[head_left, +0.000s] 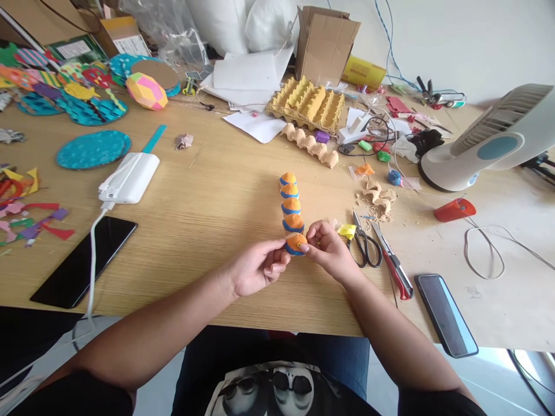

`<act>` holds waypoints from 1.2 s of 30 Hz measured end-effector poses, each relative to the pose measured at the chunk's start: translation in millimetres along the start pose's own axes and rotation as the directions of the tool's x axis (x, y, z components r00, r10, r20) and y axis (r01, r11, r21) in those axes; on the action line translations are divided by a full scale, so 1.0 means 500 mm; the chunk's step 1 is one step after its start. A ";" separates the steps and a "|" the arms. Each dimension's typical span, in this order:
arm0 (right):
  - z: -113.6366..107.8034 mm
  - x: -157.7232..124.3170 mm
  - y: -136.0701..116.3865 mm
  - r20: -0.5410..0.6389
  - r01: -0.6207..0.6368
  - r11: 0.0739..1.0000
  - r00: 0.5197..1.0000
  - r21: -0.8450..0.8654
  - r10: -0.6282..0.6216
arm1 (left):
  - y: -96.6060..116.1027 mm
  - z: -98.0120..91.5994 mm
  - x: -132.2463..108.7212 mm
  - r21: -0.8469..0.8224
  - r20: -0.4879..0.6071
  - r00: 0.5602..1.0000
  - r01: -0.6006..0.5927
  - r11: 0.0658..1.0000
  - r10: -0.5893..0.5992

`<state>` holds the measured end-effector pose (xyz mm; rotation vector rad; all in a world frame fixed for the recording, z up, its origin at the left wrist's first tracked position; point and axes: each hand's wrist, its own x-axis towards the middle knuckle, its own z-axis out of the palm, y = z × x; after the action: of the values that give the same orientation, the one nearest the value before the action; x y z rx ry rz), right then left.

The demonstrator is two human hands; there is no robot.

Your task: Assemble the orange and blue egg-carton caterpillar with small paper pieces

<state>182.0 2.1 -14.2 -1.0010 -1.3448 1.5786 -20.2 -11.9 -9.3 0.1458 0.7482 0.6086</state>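
Observation:
A row of egg-carton cups (290, 206), coated in orange with blue lower edges like a caterpillar, runs away from me on the wooden table. My left hand (260, 267) pinches the left side of the nearest cup with thumb and forefinger, its other fingers curled. On the other side, my right hand (329, 248) has its thumb pressed to that cup's front and its forefinger bent at the edge. A tiny yellow spot shows beside the right thumb tip; whether it is a separate piece I cannot tell. Black-handled scissors (366, 245) lie right of my right hand.
A red box cutter (396, 266) and a phone (446, 315) lie at right, below a white fan (489, 138). Egg trays (306, 107) stand at the back. A power bank (132, 179), cable and black phone (84, 263) occupy the left, beside paper scraps (32, 222).

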 end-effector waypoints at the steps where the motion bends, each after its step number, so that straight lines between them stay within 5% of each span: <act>1: -0.001 0.000 -0.001 0.003 0.007 1.000 1.000 0.006 -0.007 | 0.000 -0.001 0.000 -0.002 0.001 1.000 0.001 1.000 -0.001; 19: -0.011 0.004 0.011 -0.119 -0.001 1.000 0.993 0.004 0.002 | 0.000 -0.014 0.009 0.080 -0.002 0.999 0.053 0.995 -0.053; 24: -0.021 0.000 0.000 0.059 0.097 0.967 0.995 -0.235 -0.085 | 0.003 -0.019 0.015 0.075 -0.007 0.998 0.063 0.995 -0.063; 28: -0.031 -0.003 -0.004 0.180 0.244 0.837 0.968 -0.489 -0.177 | 0.006 -0.020 0.015 0.088 -0.021 0.998 0.061 0.994 -0.059; 32: -0.029 -0.004 -0.005 0.234 0.311 0.710 0.950 -0.632 -0.207 | 0.008 -0.018 0.014 0.098 -0.010 0.998 0.058 0.994 -0.057; 36: -0.025 -0.002 -0.004 0.223 0.308 0.696 0.951 -0.649 -0.214 | 0.005 -0.016 0.014 0.125 -0.050 0.998 0.029 0.992 -0.023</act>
<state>194.2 5.7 -13.3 -1.0599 -2.1414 0.9344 -22.7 -6.6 -18.3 0.2375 0.8343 0.5421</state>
